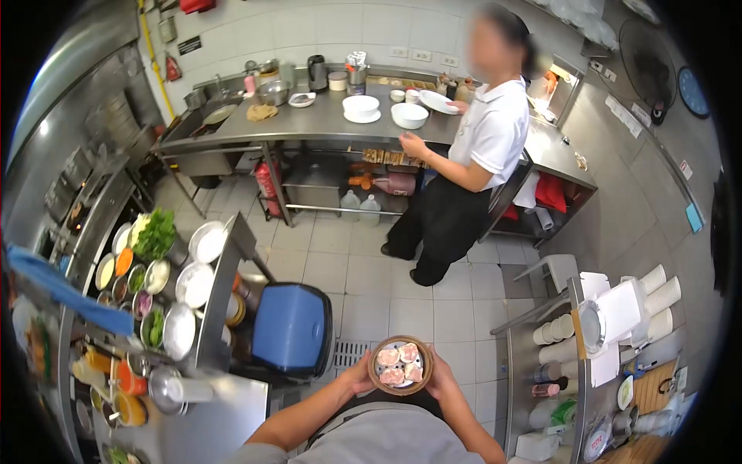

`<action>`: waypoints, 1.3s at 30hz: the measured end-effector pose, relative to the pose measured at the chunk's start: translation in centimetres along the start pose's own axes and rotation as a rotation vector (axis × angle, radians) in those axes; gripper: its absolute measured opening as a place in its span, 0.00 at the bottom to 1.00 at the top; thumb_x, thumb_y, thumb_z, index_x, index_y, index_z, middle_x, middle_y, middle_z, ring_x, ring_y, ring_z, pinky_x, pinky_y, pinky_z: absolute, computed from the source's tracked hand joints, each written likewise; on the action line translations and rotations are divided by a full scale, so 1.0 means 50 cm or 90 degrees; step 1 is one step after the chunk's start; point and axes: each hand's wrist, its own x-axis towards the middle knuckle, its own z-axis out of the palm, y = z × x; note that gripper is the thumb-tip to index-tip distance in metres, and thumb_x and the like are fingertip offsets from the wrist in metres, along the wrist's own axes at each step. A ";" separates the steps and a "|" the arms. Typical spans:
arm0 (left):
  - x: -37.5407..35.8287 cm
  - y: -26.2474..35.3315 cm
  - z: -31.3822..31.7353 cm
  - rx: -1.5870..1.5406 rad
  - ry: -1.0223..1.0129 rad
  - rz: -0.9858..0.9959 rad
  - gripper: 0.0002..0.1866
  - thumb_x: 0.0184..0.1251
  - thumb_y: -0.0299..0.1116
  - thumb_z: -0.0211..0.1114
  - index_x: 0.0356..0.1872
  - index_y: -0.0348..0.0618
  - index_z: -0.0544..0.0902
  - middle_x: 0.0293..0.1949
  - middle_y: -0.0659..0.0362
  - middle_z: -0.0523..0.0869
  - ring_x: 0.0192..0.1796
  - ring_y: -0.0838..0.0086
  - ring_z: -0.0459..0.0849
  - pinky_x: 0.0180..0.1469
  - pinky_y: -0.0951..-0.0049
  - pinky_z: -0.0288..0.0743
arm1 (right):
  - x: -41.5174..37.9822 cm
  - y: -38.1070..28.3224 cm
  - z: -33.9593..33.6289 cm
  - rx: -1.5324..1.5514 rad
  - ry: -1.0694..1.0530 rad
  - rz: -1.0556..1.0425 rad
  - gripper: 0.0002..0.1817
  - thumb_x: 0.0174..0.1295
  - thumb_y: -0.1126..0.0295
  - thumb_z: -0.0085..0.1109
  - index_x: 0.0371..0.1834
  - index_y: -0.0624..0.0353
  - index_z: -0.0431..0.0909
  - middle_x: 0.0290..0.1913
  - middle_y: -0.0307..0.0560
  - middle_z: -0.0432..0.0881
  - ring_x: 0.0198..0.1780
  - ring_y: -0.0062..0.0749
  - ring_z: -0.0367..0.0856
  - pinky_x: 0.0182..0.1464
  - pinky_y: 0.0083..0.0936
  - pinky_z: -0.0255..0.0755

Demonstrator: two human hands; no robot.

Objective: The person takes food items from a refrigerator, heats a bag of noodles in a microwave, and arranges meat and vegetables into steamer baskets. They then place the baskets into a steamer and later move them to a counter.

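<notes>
I hold a small round bamboo steamer basket [373, 377] close to my chest with both hands. Several pale pink dumplings [399, 365] lie inside it. My left hand [357, 375] grips the basket's left rim and my right hand [440, 375] grips its right rim. My forearms run down to the bottom edge of the head view.
A person in a white shirt stands at a steel counter [325, 116] with white bowls [409, 114]. A blue bin [292, 328] sits left of me. Ingredient containers [147, 286] fill the left station. Cups and napkins [618, 309] crowd the right shelf. Tiled floor [363, 263] lies between.
</notes>
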 end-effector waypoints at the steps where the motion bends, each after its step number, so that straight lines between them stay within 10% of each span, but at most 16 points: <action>1: 0.028 0.029 -0.007 -0.013 -0.007 0.004 0.57 0.54 0.75 0.65 0.79 0.46 0.64 0.78 0.54 0.68 0.78 0.58 0.67 0.80 0.50 0.59 | 0.047 -0.004 -0.029 -0.003 -0.004 -0.028 0.31 0.81 0.44 0.41 0.67 0.62 0.75 0.58 0.53 0.83 0.57 0.42 0.83 0.62 0.42 0.77; 7: 0.165 0.170 -0.078 -0.166 0.008 0.145 0.45 0.73 0.72 0.44 0.78 0.47 0.65 0.77 0.52 0.69 0.76 0.55 0.69 0.79 0.48 0.62 | 0.302 -0.173 -0.283 -0.178 0.118 0.025 0.22 0.77 0.54 0.52 0.64 0.58 0.73 0.41 0.44 0.80 0.37 0.32 0.79 0.40 0.34 0.78; 11: 0.172 0.308 0.059 -0.253 0.127 0.312 0.24 0.78 0.49 0.56 0.65 0.45 0.78 0.67 0.51 0.80 0.66 0.55 0.80 0.72 0.50 0.74 | 0.416 -0.322 -0.299 -0.213 0.068 0.100 0.20 0.77 0.56 0.55 0.63 0.57 0.74 0.39 0.43 0.79 0.36 0.30 0.79 0.38 0.32 0.78; 14: 0.150 0.384 0.066 -0.233 0.110 0.455 0.24 0.77 0.51 0.56 0.64 0.48 0.80 0.66 0.53 0.82 0.66 0.55 0.81 0.72 0.46 0.73 | 0.543 -0.398 -0.254 -0.304 0.018 0.118 0.16 0.77 0.59 0.56 0.61 0.55 0.75 0.39 0.42 0.79 0.35 0.29 0.79 0.37 0.30 0.78; 30: 0.177 0.895 -0.118 -0.368 0.212 0.690 0.23 0.76 0.52 0.58 0.61 0.49 0.81 0.62 0.51 0.84 0.64 0.52 0.82 0.68 0.42 0.76 | 1.143 -0.494 0.455 -0.636 -0.301 0.169 0.16 0.75 0.62 0.61 0.59 0.58 0.77 0.37 0.38 0.80 0.34 0.23 0.79 0.37 0.22 0.76; 33: 0.132 1.043 -0.114 -0.406 0.145 0.675 0.24 0.77 0.50 0.58 0.65 0.48 0.78 0.64 0.50 0.82 0.65 0.51 0.81 0.68 0.40 0.75 | 1.228 -0.538 0.558 -0.647 -0.237 0.086 0.12 0.75 0.63 0.62 0.50 0.60 0.81 0.24 0.33 0.75 0.19 0.18 0.67 0.19 0.17 0.61; 39: 0.067 1.223 -0.176 -0.443 0.202 0.719 0.22 0.77 0.50 0.56 0.58 0.45 0.81 0.56 0.49 0.87 0.56 0.54 0.87 0.60 0.45 0.83 | 1.347 -0.609 0.794 -0.485 -0.211 0.075 0.13 0.75 0.60 0.62 0.43 0.59 0.79 0.17 0.27 0.61 0.14 0.13 0.53 0.17 0.18 0.46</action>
